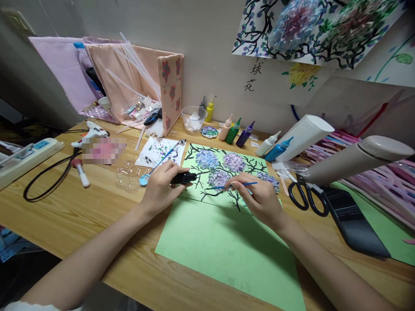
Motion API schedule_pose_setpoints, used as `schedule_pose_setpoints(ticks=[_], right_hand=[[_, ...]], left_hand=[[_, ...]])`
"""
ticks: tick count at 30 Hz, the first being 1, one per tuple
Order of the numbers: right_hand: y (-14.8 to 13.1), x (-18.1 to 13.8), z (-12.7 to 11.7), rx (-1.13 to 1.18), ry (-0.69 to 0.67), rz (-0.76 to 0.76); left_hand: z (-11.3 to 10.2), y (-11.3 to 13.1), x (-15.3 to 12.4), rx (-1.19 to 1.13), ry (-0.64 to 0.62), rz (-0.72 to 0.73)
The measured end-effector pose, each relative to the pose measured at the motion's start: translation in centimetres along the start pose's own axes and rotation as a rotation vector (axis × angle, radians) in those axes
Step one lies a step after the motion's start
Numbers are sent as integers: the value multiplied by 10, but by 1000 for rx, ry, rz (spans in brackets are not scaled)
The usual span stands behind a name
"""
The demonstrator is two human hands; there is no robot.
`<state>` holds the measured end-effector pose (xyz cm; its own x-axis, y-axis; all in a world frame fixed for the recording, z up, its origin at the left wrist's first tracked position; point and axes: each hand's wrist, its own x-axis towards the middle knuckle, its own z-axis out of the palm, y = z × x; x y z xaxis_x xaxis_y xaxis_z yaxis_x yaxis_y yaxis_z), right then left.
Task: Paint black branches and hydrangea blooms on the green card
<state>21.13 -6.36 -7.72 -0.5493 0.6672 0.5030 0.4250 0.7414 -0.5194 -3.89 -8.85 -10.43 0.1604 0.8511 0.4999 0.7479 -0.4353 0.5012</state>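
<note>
My left hand (162, 183) is closed around a small black paint bottle (183, 177), which lies tilted sideways with its neck toward the right. A thin blue paintbrush (246, 184) is pinched in my right hand (256, 201), its dark tip pointing left, over or on the painting; whether it touches I cannot tell. Beneath both hands is a green sheet (227, 255), its upper part painted with black branches and blue and purple flower heads (207, 159). Just left of it, another blue brush (167, 154) rests across a paint-stained white paper (149, 151).
Paint bottles (232, 131) and a clear plastic bowl (194, 119) stand along the wall. At right are black-handled scissors (308, 198), a phone (355, 220) and a grey thermos (359, 160). At left lie a glue gun (89, 134), a power strip (32, 157) and a clear palette (128, 175).
</note>
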Motion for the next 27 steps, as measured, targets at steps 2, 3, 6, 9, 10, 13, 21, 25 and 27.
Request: schedule_pose_setpoints(ticks=[2,3,6,9,10,13,21,25,27], right_hand=[[-1,0,1,-3,-15,-25],[-2,-1,1,-4,-19,-36],[-2,-1,2,-6,-21,-62],[-1,0,2,-3,-24,-70],[0,0,2,0,-26,-70],[-1,0,0,12,-35,-60],[-12,-6,-11,199,277,-4],[-13,-7,-7,242,232,-21],[-12,-7,-5,237,172,-20]], left_hand=[[0,-1,0,-4,4,1],[0,-1,0,-6,4,2],[1,-1,0,-4,3,2],[1,-1,0,-2,1,3],[1,-1,0,-3,2,3],[1,-2,0,-4,2,3],[4,-4,-2,2,-17,6],[5,-3,-2,-3,-27,15],[5,-2,-3,2,-34,29]])
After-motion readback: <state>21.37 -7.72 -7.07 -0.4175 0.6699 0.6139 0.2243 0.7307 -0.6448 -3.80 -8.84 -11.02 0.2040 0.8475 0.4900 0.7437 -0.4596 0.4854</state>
